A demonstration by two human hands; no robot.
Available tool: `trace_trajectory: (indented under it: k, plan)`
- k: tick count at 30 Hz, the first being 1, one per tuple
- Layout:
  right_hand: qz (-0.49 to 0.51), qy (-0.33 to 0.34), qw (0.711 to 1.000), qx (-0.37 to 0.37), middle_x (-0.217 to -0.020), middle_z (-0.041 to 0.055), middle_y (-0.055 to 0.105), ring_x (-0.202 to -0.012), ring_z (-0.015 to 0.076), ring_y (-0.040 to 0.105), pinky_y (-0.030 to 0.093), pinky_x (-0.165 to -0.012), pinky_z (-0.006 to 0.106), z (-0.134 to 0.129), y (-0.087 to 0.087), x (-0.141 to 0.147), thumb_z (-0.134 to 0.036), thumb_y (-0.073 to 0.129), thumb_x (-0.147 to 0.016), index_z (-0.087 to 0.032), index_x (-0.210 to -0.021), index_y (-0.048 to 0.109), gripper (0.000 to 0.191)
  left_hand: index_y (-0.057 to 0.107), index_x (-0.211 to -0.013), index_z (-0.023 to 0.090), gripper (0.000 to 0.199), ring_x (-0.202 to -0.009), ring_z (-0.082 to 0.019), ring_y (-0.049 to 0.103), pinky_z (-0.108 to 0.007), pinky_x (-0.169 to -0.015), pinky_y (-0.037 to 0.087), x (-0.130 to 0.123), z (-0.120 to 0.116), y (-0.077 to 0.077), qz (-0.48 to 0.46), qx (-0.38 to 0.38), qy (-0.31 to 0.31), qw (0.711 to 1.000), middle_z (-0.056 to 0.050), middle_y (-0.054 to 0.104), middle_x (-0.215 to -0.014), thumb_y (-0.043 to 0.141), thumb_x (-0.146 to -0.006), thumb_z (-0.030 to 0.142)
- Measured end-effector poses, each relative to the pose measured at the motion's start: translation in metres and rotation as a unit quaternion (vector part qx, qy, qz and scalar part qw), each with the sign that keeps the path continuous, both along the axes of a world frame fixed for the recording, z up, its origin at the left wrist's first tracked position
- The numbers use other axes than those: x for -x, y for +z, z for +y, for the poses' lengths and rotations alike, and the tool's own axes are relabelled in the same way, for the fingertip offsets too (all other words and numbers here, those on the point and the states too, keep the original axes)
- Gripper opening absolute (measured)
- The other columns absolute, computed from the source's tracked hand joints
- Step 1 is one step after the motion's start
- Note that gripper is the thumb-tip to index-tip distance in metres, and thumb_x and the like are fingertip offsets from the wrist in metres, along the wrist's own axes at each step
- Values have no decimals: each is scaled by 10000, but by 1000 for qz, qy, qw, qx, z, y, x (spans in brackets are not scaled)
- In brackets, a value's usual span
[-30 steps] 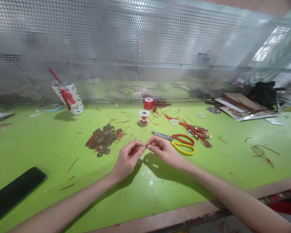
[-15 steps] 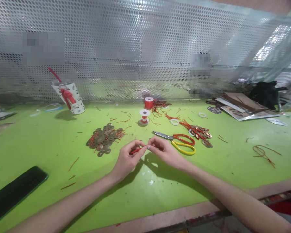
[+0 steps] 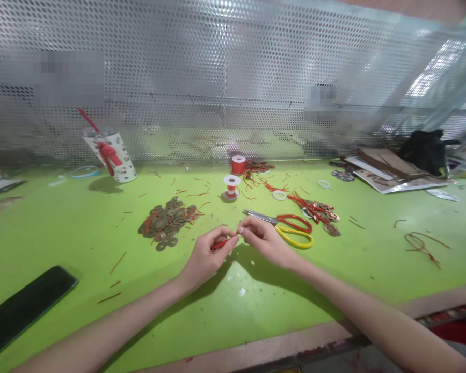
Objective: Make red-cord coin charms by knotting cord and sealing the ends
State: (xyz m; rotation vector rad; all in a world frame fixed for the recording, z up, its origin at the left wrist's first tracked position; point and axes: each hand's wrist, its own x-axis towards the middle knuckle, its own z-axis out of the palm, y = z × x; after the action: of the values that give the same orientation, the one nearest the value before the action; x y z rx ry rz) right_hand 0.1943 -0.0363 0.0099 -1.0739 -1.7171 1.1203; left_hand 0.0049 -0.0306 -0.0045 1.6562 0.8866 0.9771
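Observation:
Over the green table (image 3: 81, 243) my left hand (image 3: 206, 256) pinches a short red cord piece (image 3: 220, 242) between thumb and fingers. My right hand (image 3: 264, 240) meets it fingertip to fingertip and grips the cord's right end. A pile of old holed coins (image 3: 166, 221) lies just behind my left hand. Scissors with red and yellow handles (image 3: 289, 228) rest right behind my right hand.
Two red thread spools (image 3: 231, 186) (image 3: 238, 164) stand mid-table, with red-strung coin bundles (image 3: 318, 211) and white rings (image 3: 278, 195) to the right. A cup (image 3: 111, 154) stands back left, a dark phone (image 3: 21, 305) front left, papers (image 3: 388, 171) back right. Perforated metal screen (image 3: 217, 77) behind.
Both hands have shifted slightly right and closed tighter together on the cord; otherwise nothing on the table has moved.

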Motion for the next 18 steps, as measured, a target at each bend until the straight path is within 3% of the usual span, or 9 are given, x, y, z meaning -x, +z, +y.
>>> trace_trajectory:
  k: [5, 11, 18]
  plan:
    - [-62, -30, 994, -88, -686, -24, 550, -595, 130, 474, 345, -559, 247, -4, -3, 0, -331, 504, -1003, -196, -907, 552, 172, 646, -930, 169, 222, -533, -94, 314, -235, -502, 213, 1, 2, -3, 2, 13, 8, 1000, 66, 394, -598, 628, -930, 390]
    - [-167, -41, 957, -235, -697, 6, 610, -542, 129, 484, 344, -547, 248, -3, -19, -5, -262, 472, -1023, -191, -1037, 600, 147, 656, -936, 160, 243, -518, -95, 261, -242, -502, 186, 1, 3, -3, 14, 2, -2, 1000, 88, 297, -566, 623, -931, 401]
    - [-206, -58, 943, -257, -692, 26, 621, -564, 162, 530, 363, -571, 271, -2, -15, -4, -267, 433, -1032, -214, -1041, 594, 170, 615, -905, 175, 225, -524, -99, 273, -240, -509, 201, 2, 2, -3, 19, -4, 2, 1000, 88, 283, -575, 606, -942, 396]
